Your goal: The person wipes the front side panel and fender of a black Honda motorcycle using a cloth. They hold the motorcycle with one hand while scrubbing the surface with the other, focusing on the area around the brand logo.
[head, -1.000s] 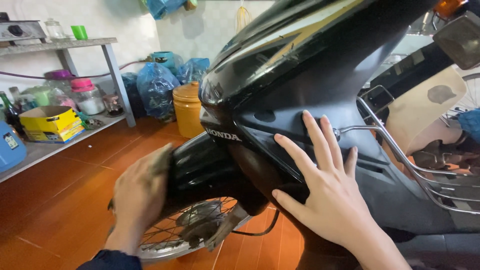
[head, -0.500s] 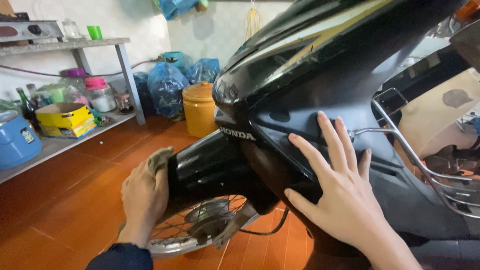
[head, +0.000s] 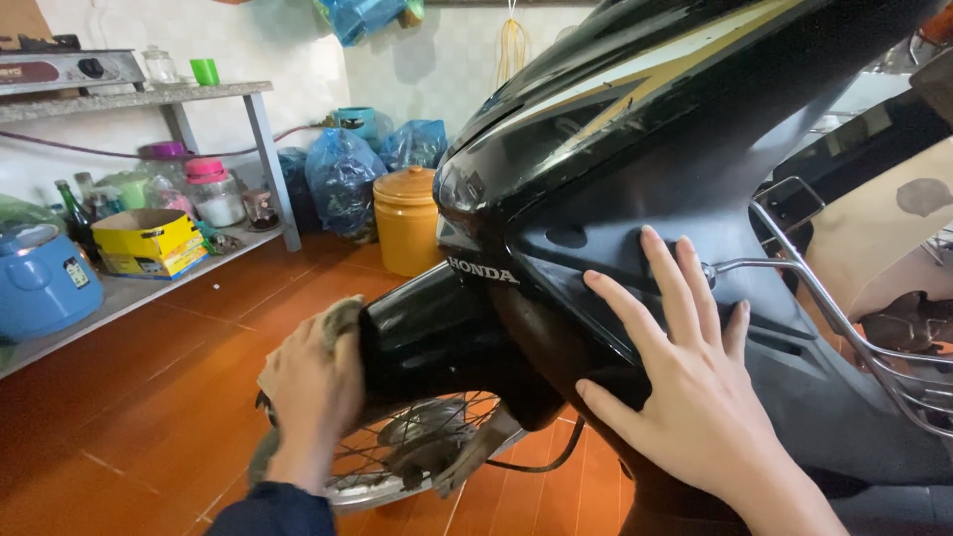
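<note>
Orange floor tiles carry a lidded yellow jar, contents hidden. My left hand presses a rag, apparently gripped, against the black front fender; my right hand lies spread flat on the scooter's leg shield.

One black scooter fills the view, and one spoked front wheel shows beneath its fender. Two hands are on it: the left hand with one brownish rag, and the right hand flat on the panel. One wire front basket sits at the right. Against the wall there's one yellow lidded jar and two blue plastic bags beside it. On the shelves: one yellow box, one blue rice cooker, one green cup, one pink-lidded jar.
</note>
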